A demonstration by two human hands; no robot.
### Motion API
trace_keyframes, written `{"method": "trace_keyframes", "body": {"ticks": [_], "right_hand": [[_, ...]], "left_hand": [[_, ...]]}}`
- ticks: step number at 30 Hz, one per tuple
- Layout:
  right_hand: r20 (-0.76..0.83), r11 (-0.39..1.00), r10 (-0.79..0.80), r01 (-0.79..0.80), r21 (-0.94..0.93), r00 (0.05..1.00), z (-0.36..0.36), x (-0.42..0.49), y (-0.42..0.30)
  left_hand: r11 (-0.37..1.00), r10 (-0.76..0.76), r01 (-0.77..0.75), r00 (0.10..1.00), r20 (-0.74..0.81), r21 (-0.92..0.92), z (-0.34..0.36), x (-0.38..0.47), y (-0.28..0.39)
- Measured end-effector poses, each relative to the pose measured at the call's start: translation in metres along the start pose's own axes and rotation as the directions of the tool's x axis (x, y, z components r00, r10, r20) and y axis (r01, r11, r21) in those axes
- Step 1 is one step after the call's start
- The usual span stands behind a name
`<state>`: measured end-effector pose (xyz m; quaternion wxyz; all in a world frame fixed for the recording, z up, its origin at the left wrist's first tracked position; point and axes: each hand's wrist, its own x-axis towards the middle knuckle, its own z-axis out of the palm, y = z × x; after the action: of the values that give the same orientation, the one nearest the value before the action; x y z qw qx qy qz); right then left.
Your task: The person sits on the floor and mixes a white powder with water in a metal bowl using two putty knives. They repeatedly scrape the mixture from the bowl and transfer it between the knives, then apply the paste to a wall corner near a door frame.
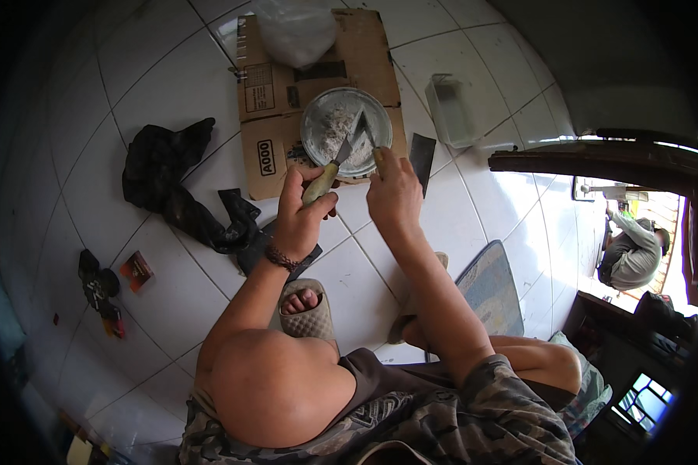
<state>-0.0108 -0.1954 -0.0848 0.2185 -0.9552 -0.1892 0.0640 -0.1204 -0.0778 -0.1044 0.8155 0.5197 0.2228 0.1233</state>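
My left hand (299, 218) grips the yellowish handle of a putty knife (322, 185), its narrow blade angled over the near rim of a round metal pan (315, 152). In my right hand (394, 195) is a second scraper (360, 121) with a wider, triangular blade that reaches down into the pan. A heap of pale, crumbly paste or powder (340, 125) lies in the pan, mostly left of that blade. Whitish residue coats the pan's bottom. Under the pan is a flattened cardboard box (349, 52).
A filled clear plastic bag (299, 35) rests on the cardboard's far end. Right of it are a translucent plastic container (453, 110) and a dark flat plate (422, 160). Black cloth (163, 180) lies left. A mat (494, 285) is at right; beyond the doorway a person (634, 253) sits.
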Motion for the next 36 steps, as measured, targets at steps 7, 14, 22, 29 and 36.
{"method": "trace_keyframes", "body": {"ticks": [7,14,22,29,36], "right_hand": [[0.016,1.000,-0.007,0.007,0.016,1.000,0.000,0.002,-0.009],[-0.009,0.997,-0.031,0.032,0.065,0.999,-0.003,0.009,-0.004],[0.062,0.995,0.002,-0.008,0.101,0.998,0.003,0.001,-0.019],[0.095,0.991,-0.068,0.056,0.119,0.993,0.004,-0.009,-0.021],[0.138,0.985,-0.113,0.093,0.144,0.984,-0.003,-0.017,-0.023]], "left_hand": [[0.998,0.019,-0.016,0.998,-0.062,0.053,0.000,-0.002,-0.003],[1.000,-0.007,0.006,0.997,-0.075,-0.005,0.003,-0.003,-0.001],[0.999,0.010,-0.012,0.999,-0.047,-0.040,0.003,-0.002,-0.001],[0.998,-0.003,0.001,1.000,-0.025,-0.068,0.001,0.002,-0.005],[0.999,0.009,-0.013,0.996,-0.085,-0.050,-0.007,0.008,-0.012]]}}
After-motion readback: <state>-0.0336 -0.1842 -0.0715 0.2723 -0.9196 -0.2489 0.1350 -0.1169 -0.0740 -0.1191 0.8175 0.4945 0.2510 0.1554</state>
